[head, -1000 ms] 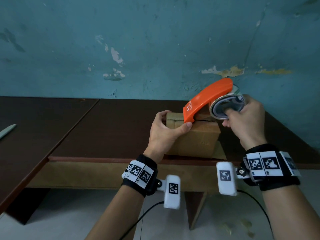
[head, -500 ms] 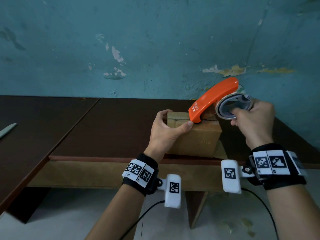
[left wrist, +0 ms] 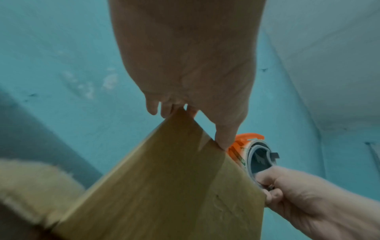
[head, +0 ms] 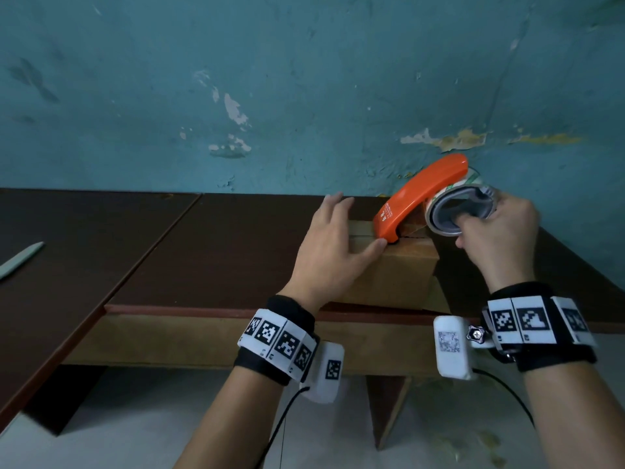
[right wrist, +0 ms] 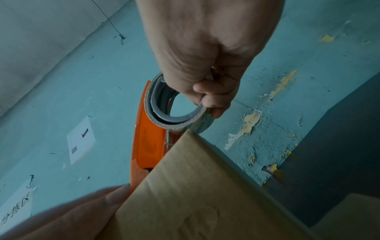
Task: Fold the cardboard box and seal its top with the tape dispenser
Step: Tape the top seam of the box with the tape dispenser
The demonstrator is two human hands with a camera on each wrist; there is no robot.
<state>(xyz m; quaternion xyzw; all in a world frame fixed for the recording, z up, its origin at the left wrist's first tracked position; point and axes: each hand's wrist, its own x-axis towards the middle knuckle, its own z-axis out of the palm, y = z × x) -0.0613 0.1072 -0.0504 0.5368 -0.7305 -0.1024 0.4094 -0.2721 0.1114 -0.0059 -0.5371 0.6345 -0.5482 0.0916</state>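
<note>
The cardboard box (head: 389, 269) sat on the dark brown worktop (head: 209, 252), near its front edge and a bit to the right. The left hand (head: 333, 247) lay flat on the box's left end, its fingers (head: 333, 206) straight and spread out, and its thumb pressed on the near top edge. The right hand (head: 497, 231) held the orange tape dispenser (head: 422, 194), with its fingers curled through the ring of the tape roll. The dispenser was tilted, and its low end touched the top of the box, right beside the left thumb. A pale flat stick (head: 20, 262) lay far off on the left. Behind it all was a blue wall (head: 304, 79) with peeling paint.
</note>
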